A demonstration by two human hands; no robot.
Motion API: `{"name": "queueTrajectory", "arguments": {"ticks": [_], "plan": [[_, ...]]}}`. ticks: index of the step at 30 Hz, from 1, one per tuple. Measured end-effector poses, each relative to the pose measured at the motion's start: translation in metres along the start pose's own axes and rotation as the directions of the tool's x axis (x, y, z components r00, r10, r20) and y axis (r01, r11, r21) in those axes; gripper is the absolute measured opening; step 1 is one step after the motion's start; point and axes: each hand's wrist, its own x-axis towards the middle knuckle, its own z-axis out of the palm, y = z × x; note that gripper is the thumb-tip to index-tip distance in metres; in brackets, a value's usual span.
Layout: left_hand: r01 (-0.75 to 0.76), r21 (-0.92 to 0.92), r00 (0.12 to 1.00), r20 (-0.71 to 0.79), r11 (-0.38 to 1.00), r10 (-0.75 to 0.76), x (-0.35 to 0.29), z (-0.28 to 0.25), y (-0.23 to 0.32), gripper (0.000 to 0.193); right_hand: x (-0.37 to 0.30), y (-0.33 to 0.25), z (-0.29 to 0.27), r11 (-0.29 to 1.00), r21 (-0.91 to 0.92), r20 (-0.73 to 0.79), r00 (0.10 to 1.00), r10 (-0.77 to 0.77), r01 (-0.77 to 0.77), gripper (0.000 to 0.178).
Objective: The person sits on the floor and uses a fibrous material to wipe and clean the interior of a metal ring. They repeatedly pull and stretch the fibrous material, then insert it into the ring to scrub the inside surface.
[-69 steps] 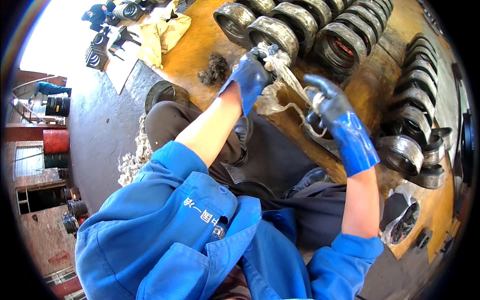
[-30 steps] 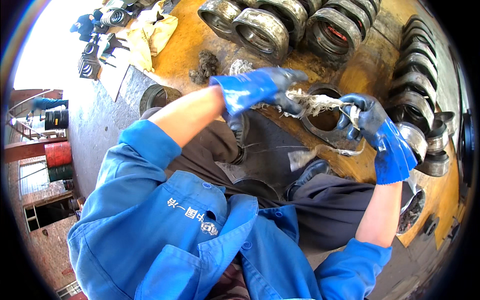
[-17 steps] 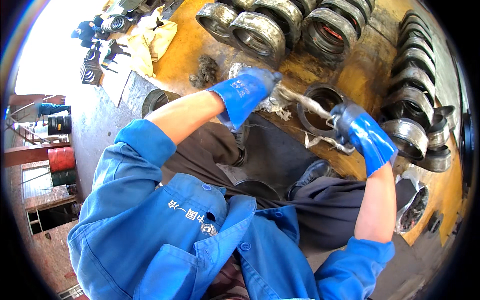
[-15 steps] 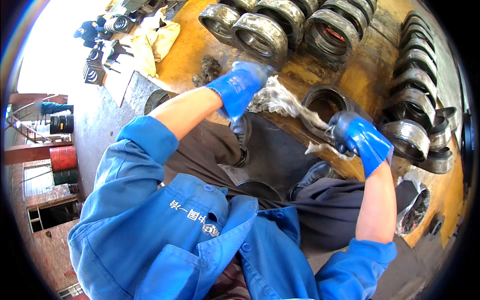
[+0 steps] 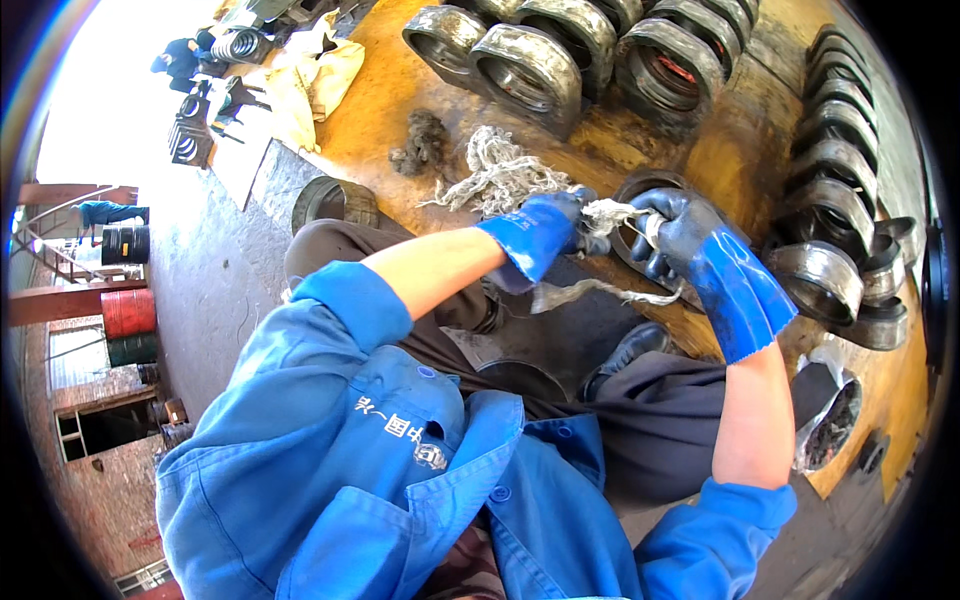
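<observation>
Both my hands wear blue rubber gloves with dark, dirty fingers. Between them runs a bunch of white cotton yarn [image 5: 608,215]. My left hand [image 5: 548,232] is closed round one part of it, and my right hand [image 5: 690,235] grips the other end close by. A loose strand [image 5: 610,290] dangles below the hands. Just beyond my left hand, a larger heap of white yarn [image 5: 500,165] lies on the yellow-brown work surface. Behind my right hand sits a dark metal ring [image 5: 640,190], partly covered by the glove and the yarn.
Rows of thick metal rings [image 5: 530,75] stand at the far side, with another long row [image 5: 835,165] at the right. A grey clump of used yarn [image 5: 420,140] lies left of the white heap. A plastic-lined container [image 5: 828,410] is at the lower right. Drums [image 5: 127,313] stand far left.
My left hand has come down and right, toward my right hand. The stretched yarn has become a short bunch between them, and the white heap behind is now uncovered.
</observation>
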Motion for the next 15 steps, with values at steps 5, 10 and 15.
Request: {"name": "queueTrajectory", "arguments": {"ticks": [5, 10, 15], "plan": [[0.074, 0.111, 0.983, -0.177, 0.991, -0.053, 0.018, 0.008, -0.045, 0.028, -0.003, 0.000, 0.011, 0.999, 0.047, 0.019, 1.000, 0.001, -0.002, 0.028], [0.396, 0.322, 0.907, -0.281, 0.860, -0.312, 0.037, -0.034, -0.042, 0.034, 0.021, 0.025, 0.025, 0.985, -0.095, 0.185, 0.970, 0.156, -0.141, 0.034], [0.538, 0.403, 0.841, -0.312, 0.740, -0.442, 0.052, -0.071, -0.069, 0.040, 0.016, -0.005, 0.046, 0.999, 0.022, 0.141, 0.989, 0.046, -0.049, 0.027]]}}
